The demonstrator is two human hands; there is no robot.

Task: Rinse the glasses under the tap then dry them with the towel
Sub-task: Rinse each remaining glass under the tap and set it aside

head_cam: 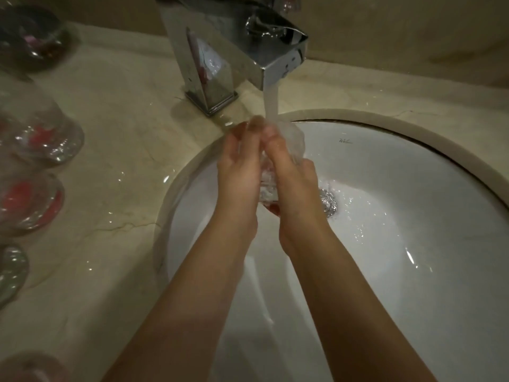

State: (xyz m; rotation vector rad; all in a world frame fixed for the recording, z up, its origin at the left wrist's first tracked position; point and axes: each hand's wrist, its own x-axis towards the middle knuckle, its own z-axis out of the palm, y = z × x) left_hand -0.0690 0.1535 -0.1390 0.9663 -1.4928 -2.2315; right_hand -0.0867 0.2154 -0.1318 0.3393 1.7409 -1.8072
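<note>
Both hands are over the white sink (413, 271), holding one clear glass (296, 142) between them under the water (271, 103) that runs from the square chrome tap (248, 48). The left hand (239, 172) wraps the glass from its nine o'clock side, fingers curled up to the rim near the stream. The right hand (294, 180) wraps it from the three o'clock side, thumb and fingers curled round the wall, so each hand has a closed hold on the glass. The glass sits tilted with its mouth at twelve o'clock, just under the stream, and its thick base shows between the two palms at six o'clock. Water spills over the fingers and runs down into the basin, where the metal drain (329, 202) lies just beside the right wrist at about three o'clock from the hands. The tap stands on the beige stone counter (118, 111) at twelve o'clock from the sink. Along the counter's far nine o'clock edge stand several more glasses (44, 130), blurred, some with red marks on them; they are well apart from the hands. Wet spots shine on the counter between those glasses and the sink rim.
</note>
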